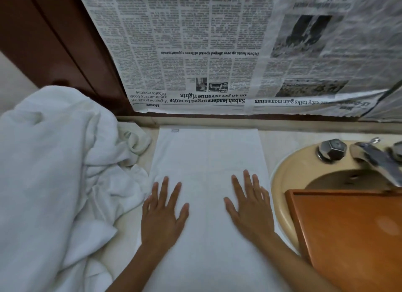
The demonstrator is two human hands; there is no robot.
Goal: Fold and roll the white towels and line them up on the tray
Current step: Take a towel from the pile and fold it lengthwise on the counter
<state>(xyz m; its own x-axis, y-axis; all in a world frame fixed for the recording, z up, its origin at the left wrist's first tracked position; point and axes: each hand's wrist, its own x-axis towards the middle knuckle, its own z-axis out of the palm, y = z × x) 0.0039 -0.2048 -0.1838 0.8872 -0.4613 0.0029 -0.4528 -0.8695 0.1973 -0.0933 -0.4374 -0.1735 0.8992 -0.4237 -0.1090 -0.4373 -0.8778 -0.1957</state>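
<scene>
Flat under both hands: white towel (pixel 208 157). Laid on it, left hand (pixel 162 211) and right hand (pixel 250 207), fingers straight, spread. Left of the left hand, heap of towels (pixel 47 161); right of the right hand, orange tray (pixel 348 237) over sink (pixel 280 183).

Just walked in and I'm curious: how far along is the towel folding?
Early. Done: one white towel lies spread flat on the counter. In hand: the left hand and right hand press flat on it. Left: folding and rolling it, working through the crumpled heap, and filling the tray, where no roll shows yet.
</scene>
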